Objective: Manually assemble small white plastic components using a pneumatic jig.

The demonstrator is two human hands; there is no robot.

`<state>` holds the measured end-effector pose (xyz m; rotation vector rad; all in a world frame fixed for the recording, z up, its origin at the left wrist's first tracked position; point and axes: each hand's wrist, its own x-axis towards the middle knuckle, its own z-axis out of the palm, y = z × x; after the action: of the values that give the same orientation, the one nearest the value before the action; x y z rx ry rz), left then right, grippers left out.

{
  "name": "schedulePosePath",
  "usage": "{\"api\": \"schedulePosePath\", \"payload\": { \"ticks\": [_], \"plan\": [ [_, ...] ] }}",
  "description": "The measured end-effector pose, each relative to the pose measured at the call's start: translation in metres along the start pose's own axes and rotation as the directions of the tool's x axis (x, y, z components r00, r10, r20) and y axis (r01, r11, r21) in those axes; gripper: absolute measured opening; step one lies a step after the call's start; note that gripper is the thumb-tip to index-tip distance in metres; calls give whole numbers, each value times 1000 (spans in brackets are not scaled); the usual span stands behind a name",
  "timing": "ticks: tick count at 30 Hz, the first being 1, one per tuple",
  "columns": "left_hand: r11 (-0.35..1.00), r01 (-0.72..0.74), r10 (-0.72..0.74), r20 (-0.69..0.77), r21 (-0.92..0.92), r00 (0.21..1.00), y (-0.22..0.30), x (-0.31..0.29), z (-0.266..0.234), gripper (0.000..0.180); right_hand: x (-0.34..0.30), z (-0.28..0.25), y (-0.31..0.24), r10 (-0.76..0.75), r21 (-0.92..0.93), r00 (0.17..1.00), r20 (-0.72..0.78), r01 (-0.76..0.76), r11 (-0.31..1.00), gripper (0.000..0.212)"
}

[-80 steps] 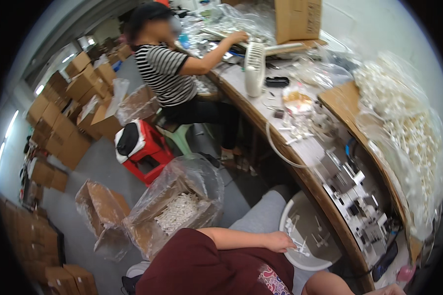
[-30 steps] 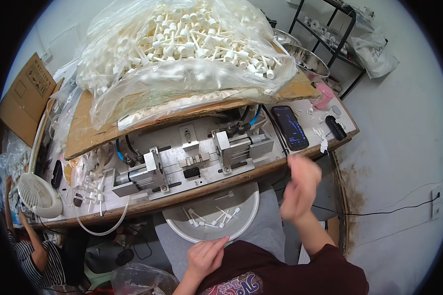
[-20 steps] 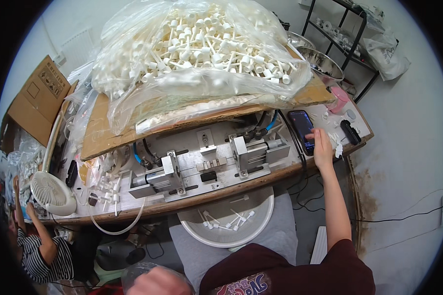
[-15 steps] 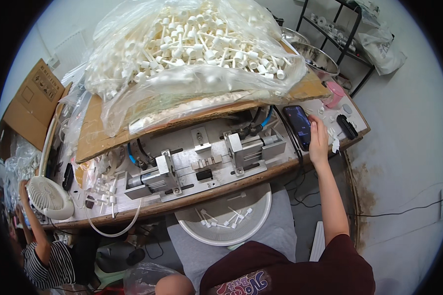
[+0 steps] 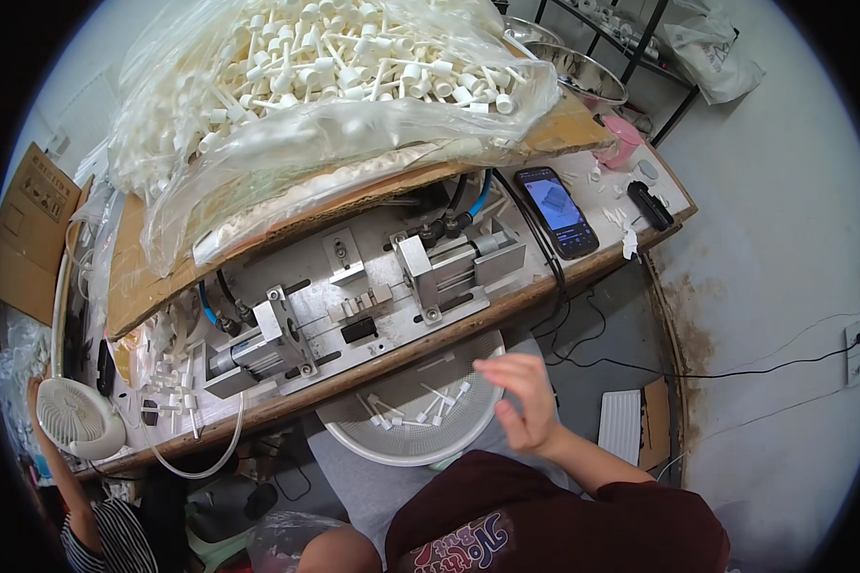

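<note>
My right hand (image 5: pixel 527 399) hangs over the right rim of a white perforated basin (image 5: pixel 354 449), thumb apart from the fingers, with nothing in it. Several white plastic pieces with thin stems and round caps (image 5: pixel 438 406) lie in the basin, which rests on grey cloth over my lap. My left hand is out of view. Ahead of the basin, a metal fixture (image 5: pixel 330 286) with a cylinder unit at each side is mounted on the bench. A black smartphone (image 5: pixel 556 212), its screen lit, lies to the fixture's right.
A plastic bag heaped with white capped pieces (image 5: pixel 354 72) sits on cardboard (image 5: pixel 134 286) above the fixture. A white fan (image 5: pixel 78 418) and another person's arm (image 5: pixel 62 477) are at left. A black holder (image 5: pixel 650 205) and pink cup (image 5: pixel 621 143) stand at right.
My right hand has left the phone's edge and come back, down and left, to the basin. The phone screen has gone from mostly dark to a bright picture. The view has shifted slightly.
</note>
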<state>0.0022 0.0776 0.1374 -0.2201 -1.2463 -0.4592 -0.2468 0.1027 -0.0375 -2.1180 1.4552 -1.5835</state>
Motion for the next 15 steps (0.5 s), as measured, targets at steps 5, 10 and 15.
{"api": "schedulePosePath", "payload": {
  "ticks": [5,10,15],
  "plan": [
    [403,-350,90,344,845,935,-7,-4,-13,61,-9,16,-13,19,158,998,52,-27,987,34],
    [335,-353,63,353,873,933,1,-5,-13,67,-6,24,-11,54,220,998,19,-57,974,37],
    [998,-67,67,-17,-16,998,17,-6,-2,53,-2,28,-13,114,321,993,-30,-98,942,35]
  ]
}}
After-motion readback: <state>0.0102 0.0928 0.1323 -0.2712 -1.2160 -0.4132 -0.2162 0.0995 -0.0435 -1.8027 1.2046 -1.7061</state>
